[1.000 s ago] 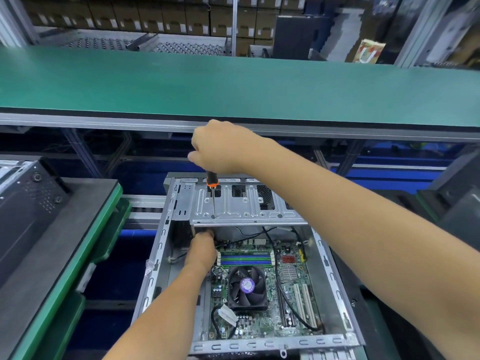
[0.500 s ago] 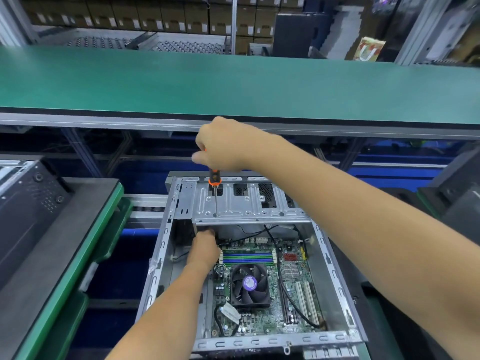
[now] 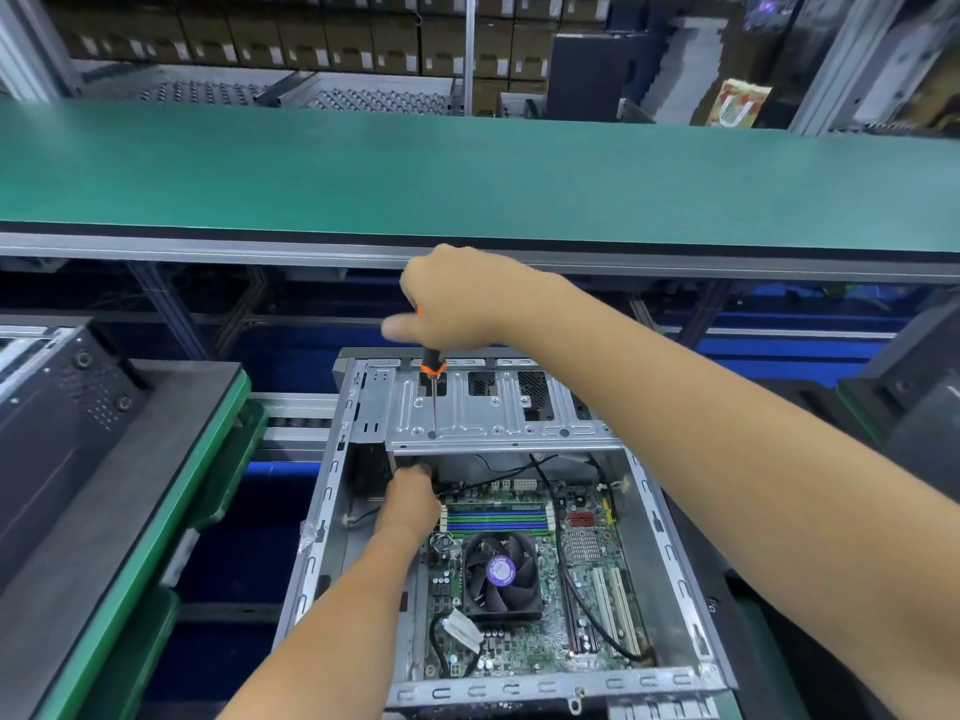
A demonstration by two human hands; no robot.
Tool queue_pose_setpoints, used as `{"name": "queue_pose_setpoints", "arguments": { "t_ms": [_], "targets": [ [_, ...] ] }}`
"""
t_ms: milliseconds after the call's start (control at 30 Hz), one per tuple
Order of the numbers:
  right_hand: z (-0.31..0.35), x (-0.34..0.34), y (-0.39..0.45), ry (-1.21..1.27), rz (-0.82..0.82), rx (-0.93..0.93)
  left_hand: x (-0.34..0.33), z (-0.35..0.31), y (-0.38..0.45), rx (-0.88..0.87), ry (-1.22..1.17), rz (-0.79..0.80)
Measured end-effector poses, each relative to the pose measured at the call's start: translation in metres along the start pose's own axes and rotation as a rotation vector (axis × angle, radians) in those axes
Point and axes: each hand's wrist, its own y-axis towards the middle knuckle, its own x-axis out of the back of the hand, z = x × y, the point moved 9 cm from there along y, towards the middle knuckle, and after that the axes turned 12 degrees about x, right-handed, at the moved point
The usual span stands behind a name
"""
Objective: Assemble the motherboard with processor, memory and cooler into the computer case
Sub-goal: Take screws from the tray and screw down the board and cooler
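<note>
An open grey computer case (image 3: 680, 574) lies in front of me. Inside it sits the green motherboard (image 3: 587, 558) with a black cooler fan (image 3: 501, 574) and blue and green memory slots (image 3: 496, 519). My right hand (image 3: 457, 298) grips an orange and black screwdriver (image 3: 432, 371), held upright with its tip on the metal drive bracket (image 3: 488, 423) at the case's far end. My left hand (image 3: 410, 501) reaches under that bracket's near left corner; its fingers are hidden there.
A long green conveyor shelf (image 3: 467, 179) runs across behind the case. Another dark case (image 3: 57, 423) lies on a green-edged tray (image 3: 130, 511) at the left. A black cable (image 3: 587, 605) loops over the board's right side. Dark equipment stands at the right edge.
My right hand has turned a little on the screwdriver handle, with a finger now stretched out and blurred. The left hand stays under the bracket. The view has shifted slightly.
</note>
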Motion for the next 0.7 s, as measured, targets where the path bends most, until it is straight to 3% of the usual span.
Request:
{"name": "queue_pose_setpoints", "arguments": {
  "t_ms": [133, 300, 700],
  "targets": [
    [0.013, -0.005, -0.001, 0.208, 0.133, 0.095, 0.000, 0.001, 0.000, 0.003, 0.001, 0.006],
    [0.009, 0.004, -0.001, 0.100, -0.074, 0.060, 0.000, 0.001, 0.000, -0.003, -0.003, 0.011],
    [0.006, 0.013, 0.000, 0.075, -0.097, 0.089, 0.000, 0.000, 0.001, -0.004, -0.018, -0.017]
  ]
}}
